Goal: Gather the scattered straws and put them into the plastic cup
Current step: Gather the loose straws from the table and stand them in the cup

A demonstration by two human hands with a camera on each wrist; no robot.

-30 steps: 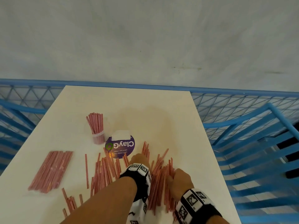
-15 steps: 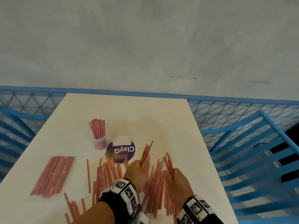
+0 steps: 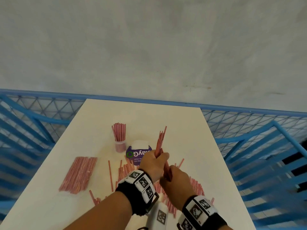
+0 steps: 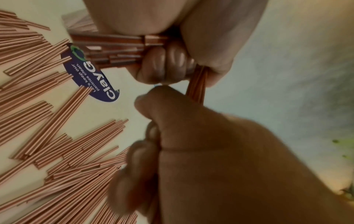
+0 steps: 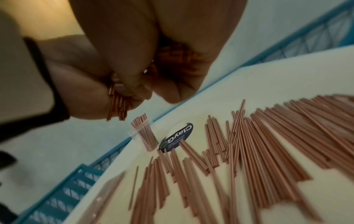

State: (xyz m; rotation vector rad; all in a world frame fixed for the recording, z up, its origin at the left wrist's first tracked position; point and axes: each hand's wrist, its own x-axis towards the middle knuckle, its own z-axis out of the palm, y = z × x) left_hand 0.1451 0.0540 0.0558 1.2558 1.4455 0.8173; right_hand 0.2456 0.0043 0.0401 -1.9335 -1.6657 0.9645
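Observation:
A bundle of red-and-white striped straws (image 3: 160, 141) stands tilted above the table, tips pointing away from me. My left hand (image 3: 154, 163) grips its middle with curled fingers (image 4: 166, 65). My right hand (image 3: 176, 179) holds the bundle's lower end just below and touches the left hand. The clear plastic cup (image 3: 120, 146) stands upright to the left of the hands with several straws in it; it also shows in the right wrist view as the cup (image 5: 144, 134). Many loose straws (image 3: 196, 185) lie on the white table (image 3: 149, 117) under and around both hands.
A neat flat pack of straws (image 3: 78, 174) lies at the left. A purple round ClayGo label (image 3: 135, 156) with a white slip lies beside the cup. Blue metal railings (image 3: 265, 146) flank the table on both sides, and a grey wall is behind.
Both hands have risen from the pile, each with straws, and have come together. The two handfuls now form one bundle held higher over the table.

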